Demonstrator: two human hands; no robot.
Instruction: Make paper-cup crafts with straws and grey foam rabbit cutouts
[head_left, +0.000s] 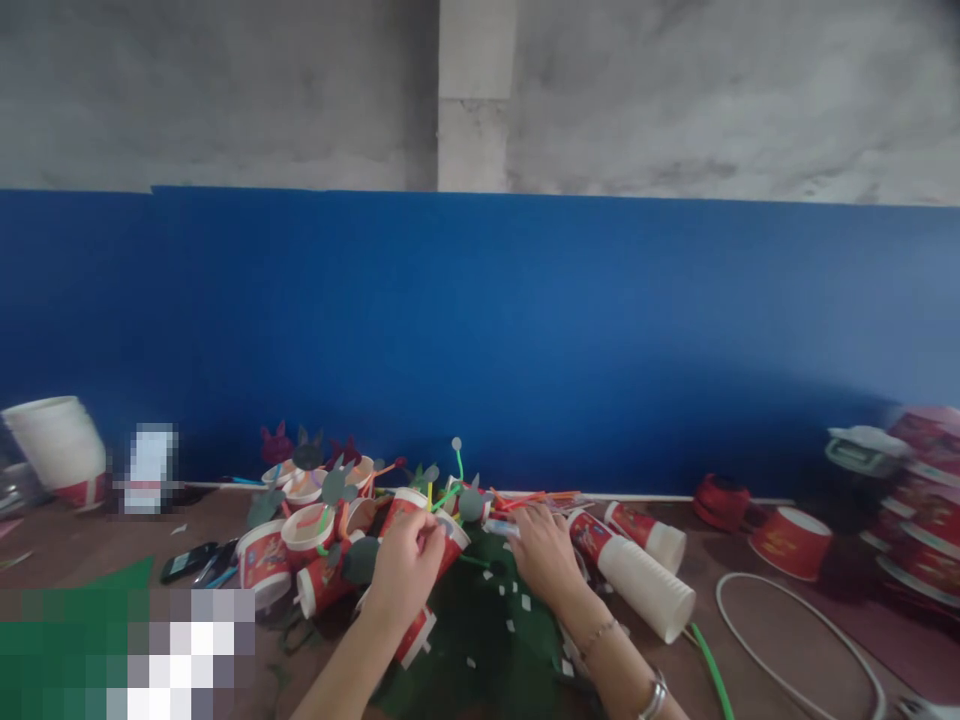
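My left hand (411, 560) is closed, its fingers curled together beside a tilted red-and-white paper cup (454, 545). What the fingers pinch, if anything, is hidden. My right hand (546, 550) lies palm down with its fingers stretched over the table, next to a small pale blue-white piece (501, 527); the fingertips are partly out of sight. Between and behind the hands stands a grey paper animal head (472, 502). A green straw topped by a grey disc (457, 445) rises behind it. Small white scraps (526, 603) are scattered on a dark green sheet (480, 670).
Several decorated paper cups (264, 565) crowd the left. Orange straws (536, 498) lie at the back. Right of my hand are a stack of cups (645, 585), a white cord loop (802, 605) and a red paper bucket (791, 543). A blue wall panel (480, 330) closes the back.
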